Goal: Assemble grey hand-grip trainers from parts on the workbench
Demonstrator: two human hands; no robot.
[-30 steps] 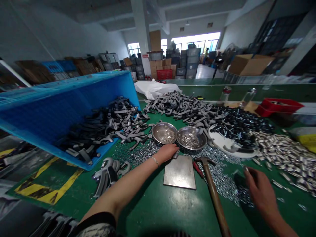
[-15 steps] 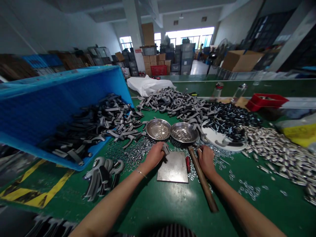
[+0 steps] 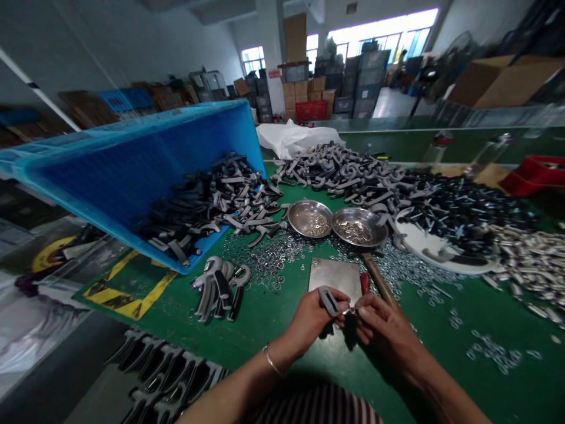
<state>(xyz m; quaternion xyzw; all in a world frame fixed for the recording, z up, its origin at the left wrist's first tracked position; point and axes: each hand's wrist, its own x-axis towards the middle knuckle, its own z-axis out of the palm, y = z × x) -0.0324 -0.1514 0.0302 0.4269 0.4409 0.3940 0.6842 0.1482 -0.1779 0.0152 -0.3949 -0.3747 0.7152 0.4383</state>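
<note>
My left hand (image 3: 311,318) is shut on a small grey tool handle piece (image 3: 329,300). My right hand (image 3: 384,327) pinches a tiny metal pin (image 3: 352,310) against that piece's end. Both hands hover over the table's green mat, just in front of a square steel plate (image 3: 335,280). Past my right fingers lie a wooden-handled hammer (image 3: 380,280) and a red-handled tool (image 3: 364,282). Two steel bowls of small metal parts (image 3: 310,218) (image 3: 359,227) sit beyond the plate, among scattered steel washers (image 3: 265,262).
A tilted blue plastic bin (image 3: 145,171) spills grey-and-black handle pieces onto the table. Farther back are heaps of grey hooked parts and black bolts on a white tray (image 3: 441,250). Assembled grey tools (image 3: 218,288) lie left of my hands; more hang below the table edge.
Both hands have drawn back toward me from the plate and come together. My right hand has left the hammer handle and now pinches the pin. The view has swung upward.
</note>
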